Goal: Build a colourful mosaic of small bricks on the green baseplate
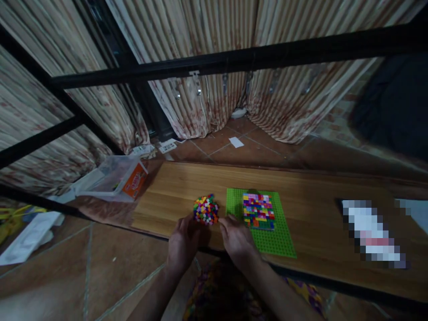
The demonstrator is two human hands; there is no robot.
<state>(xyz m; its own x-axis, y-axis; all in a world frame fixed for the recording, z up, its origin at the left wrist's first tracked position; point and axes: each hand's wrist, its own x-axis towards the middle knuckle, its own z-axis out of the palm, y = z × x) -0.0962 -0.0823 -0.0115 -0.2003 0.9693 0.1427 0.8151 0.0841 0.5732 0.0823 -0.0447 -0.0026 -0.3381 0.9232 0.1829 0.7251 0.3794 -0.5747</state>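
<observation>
Nearby, a box (pixel 125 180) and baseplate (pixel 272 243) flank the brick pile (pixel 205 210); whether hands (pixel 182 243) (pixel 238 240) grip, unclear.

The table (pixel 314 223) bears loose bricks (pixel 205 209) near the left hand (pixel 183 245), a green baseplate (pixel 277 240) by the right hand (pixel 238 243), something pixelated (pixel 371 234) farther right.

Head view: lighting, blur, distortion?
Head view: dim overall, paler patch on the floor at lower left; head view: brick pile slightly soft; head view: curtains splay outward, perhaps wide-angle stretch; head view: coarse pixelation over an object at right.
</observation>
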